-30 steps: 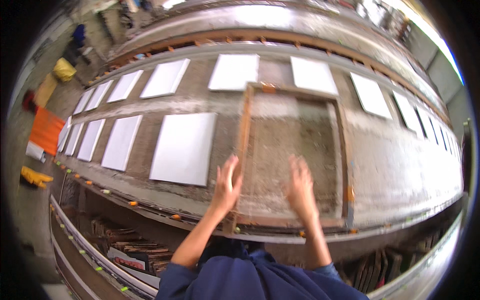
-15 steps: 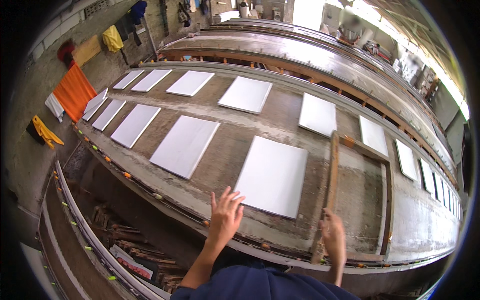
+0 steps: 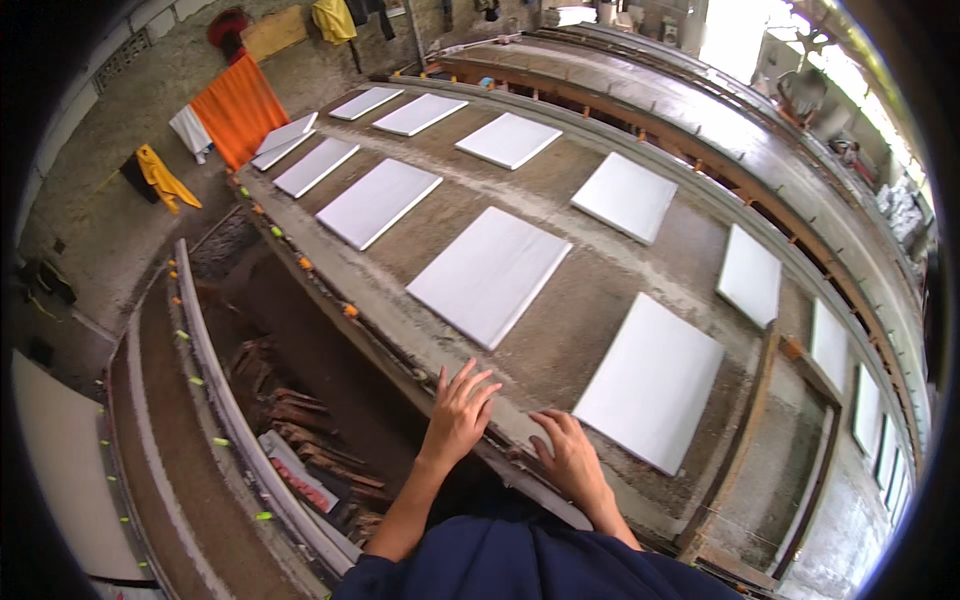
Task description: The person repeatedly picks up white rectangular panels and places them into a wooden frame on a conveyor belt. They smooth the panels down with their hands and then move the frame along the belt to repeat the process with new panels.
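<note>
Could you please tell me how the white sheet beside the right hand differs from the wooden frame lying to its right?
The white sheet is a solid, plain white rectangle; the wooden frame is an open brown border with grey table surface showing inside it. The sheet lies close to the right hand; the frame lies farther off. Both lie flat on the long table.

A printing or craft workshop. Long, stained work tables (image 3: 560, 340) run the length of a rough concrete hall, carrying rows of white rectangular panels (image 3: 490, 272). A wooden frame (image 3: 765, 440) lies on the table; scrap wood (image 3: 300, 415) fills the trough below; cloths (image 3: 238, 108) hang on the far wall.
</note>
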Action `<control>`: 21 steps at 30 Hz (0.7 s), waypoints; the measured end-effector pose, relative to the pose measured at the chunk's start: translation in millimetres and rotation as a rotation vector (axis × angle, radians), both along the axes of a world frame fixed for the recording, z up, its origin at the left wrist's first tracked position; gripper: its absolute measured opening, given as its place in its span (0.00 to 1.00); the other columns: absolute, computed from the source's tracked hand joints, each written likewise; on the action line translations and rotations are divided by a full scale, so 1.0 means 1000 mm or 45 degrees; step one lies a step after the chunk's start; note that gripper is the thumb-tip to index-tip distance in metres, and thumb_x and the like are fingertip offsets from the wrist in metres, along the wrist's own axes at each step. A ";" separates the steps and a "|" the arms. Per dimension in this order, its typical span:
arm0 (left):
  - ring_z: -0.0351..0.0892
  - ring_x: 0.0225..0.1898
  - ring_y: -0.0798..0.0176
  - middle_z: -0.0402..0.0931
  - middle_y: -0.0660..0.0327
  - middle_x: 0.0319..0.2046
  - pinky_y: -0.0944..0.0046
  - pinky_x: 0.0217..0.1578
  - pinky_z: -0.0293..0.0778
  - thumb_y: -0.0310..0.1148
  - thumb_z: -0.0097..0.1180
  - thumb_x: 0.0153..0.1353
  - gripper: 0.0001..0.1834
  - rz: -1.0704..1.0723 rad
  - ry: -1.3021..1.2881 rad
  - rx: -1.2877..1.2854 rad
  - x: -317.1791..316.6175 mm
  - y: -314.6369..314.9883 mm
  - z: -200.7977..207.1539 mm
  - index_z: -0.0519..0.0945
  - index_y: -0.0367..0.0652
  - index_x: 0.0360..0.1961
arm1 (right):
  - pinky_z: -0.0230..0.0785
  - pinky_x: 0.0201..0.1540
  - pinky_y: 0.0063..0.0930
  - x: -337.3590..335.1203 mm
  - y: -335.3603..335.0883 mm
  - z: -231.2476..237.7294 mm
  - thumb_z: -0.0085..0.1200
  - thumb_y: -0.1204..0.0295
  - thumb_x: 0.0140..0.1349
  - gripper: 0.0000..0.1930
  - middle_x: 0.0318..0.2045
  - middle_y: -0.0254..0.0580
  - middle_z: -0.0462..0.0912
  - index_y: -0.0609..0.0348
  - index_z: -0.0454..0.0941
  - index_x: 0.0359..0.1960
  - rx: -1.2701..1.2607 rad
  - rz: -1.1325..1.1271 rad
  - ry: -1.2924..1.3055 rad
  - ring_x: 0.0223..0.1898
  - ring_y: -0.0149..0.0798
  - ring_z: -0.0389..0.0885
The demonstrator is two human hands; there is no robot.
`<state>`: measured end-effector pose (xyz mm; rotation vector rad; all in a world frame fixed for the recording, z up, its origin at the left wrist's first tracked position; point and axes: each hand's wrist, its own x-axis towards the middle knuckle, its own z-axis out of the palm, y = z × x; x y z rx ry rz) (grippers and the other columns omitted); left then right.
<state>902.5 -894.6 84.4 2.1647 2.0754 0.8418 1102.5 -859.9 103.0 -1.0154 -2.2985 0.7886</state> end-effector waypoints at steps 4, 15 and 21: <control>0.59 0.62 0.54 0.69 0.60 0.51 0.41 0.62 0.52 0.28 0.52 0.57 0.13 0.083 0.046 0.007 -0.026 -0.012 0.003 0.77 0.46 0.44 | 0.66 0.49 0.37 -0.025 0.006 0.009 0.52 0.71 0.57 0.18 0.47 0.48 0.72 0.57 0.70 0.50 -0.003 0.022 -0.018 0.48 0.49 0.71; 0.73 0.51 0.56 0.71 0.59 0.50 0.58 0.49 0.72 0.23 0.52 0.54 0.18 -0.289 -0.371 0.221 -0.168 0.001 0.031 0.75 0.47 0.48 | 0.67 0.50 0.37 -0.185 0.024 0.029 0.54 0.76 0.56 0.18 0.50 0.49 0.70 0.57 0.71 0.50 0.056 0.024 0.070 0.50 0.49 0.71; 0.59 0.60 0.49 0.65 0.55 0.54 0.50 0.58 0.60 0.29 0.51 0.57 0.14 0.133 -0.195 0.189 -0.303 0.018 0.006 0.75 0.46 0.46 | 0.65 0.53 0.38 -0.312 0.032 0.037 0.53 0.76 0.56 0.21 0.54 0.51 0.66 0.55 0.69 0.53 -0.115 0.028 -0.025 0.54 0.53 0.68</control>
